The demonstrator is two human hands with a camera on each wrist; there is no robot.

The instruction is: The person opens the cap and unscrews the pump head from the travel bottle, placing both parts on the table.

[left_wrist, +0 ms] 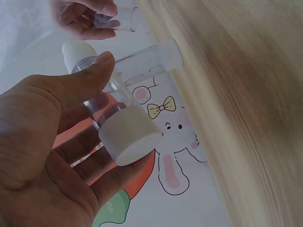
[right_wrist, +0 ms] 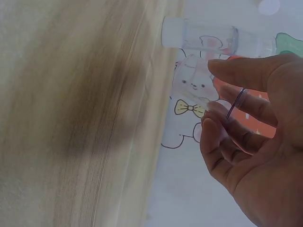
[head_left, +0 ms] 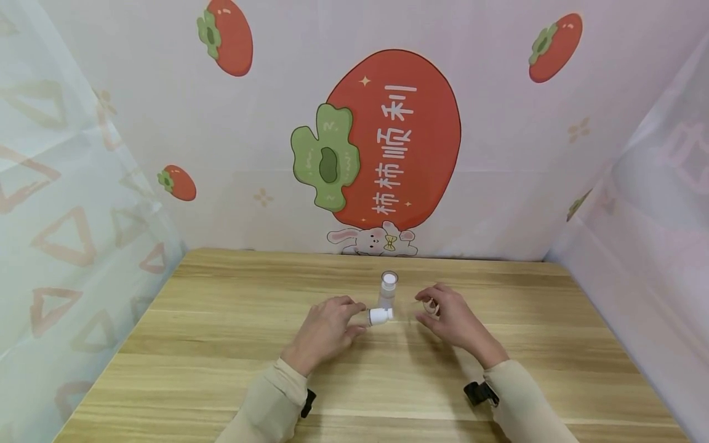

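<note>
My left hand (head_left: 329, 326) grips a clear bottle with a white pump top (head_left: 379, 316) and a white base (left_wrist: 130, 137). The bottle lies tilted between thumb and fingers, its pump end pointing toward the right hand. My right hand (head_left: 453, 319) holds a clear, hollow cap (right_wrist: 191, 78) between thumb and fingertips, a short gap away from the pump. Behind the hands stands a second clear bottle (head_left: 388, 292), upright on the table, with a white base (right_wrist: 173, 32). In the left wrist view the held bottle overlaps part of the standing one.
The wood-grain table (head_left: 232, 357) ends at a printed backdrop (head_left: 487, 203) with persimmons and a rabbit. Pale curtains hang at the left and right sides. Each wrist wears a dark strap mount (head_left: 479, 392).
</note>
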